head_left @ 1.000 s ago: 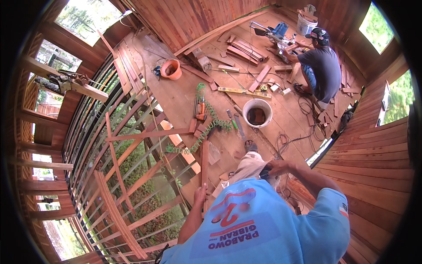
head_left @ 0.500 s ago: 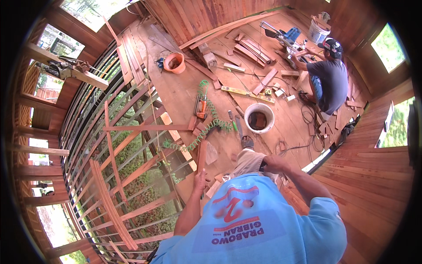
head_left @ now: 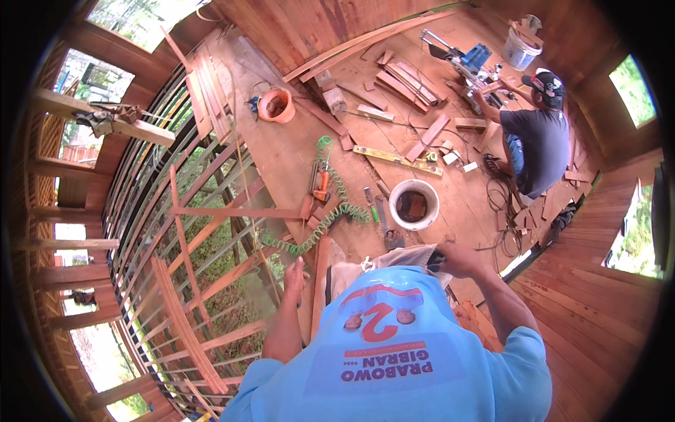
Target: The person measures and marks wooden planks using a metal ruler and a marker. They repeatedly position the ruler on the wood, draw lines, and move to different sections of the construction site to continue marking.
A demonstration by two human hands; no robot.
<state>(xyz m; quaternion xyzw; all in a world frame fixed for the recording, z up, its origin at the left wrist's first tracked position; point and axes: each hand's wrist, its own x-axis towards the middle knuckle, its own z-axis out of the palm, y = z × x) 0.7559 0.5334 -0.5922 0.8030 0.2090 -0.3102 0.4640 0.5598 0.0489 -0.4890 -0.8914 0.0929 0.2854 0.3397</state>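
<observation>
My left hand (head_left: pixel 294 278) is closed with its thumb up, just left of a narrow reddish-brown board (head_left: pixel 320 285). Something thin and dark shows at its lower edge, too small to name. The board runs lengthwise along my left side, apart from the hand. At my right hip, my right hand (head_left: pixel 455 260) is at a dark opening in my beige trousers (head_left: pixel 408 255), and its fingers are hidden there. Ahead lie an orange nail gun (head_left: pixel 321 184), a coiled green air hose (head_left: pixel 328 221) and a green-handled tool (head_left: pixel 372 205). A white bucket (head_left: pixel 414 205) stands in front of me.
To the left, open floor joists (head_left: pixel 211 281) have gaps above greenery. A co-worker (head_left: pixel 538 141) squats at a blue saw (head_left: pixel 476 58) at the far right. Wood offcuts, a yellow spirit level (head_left: pixel 397 160), an orange bucket (head_left: pixel 276 105) and cables (head_left: pixel 500 204) lie about.
My left hand has let go of the board and moved left and slightly up. My right hand has shifted a little right, still at the trousers.
</observation>
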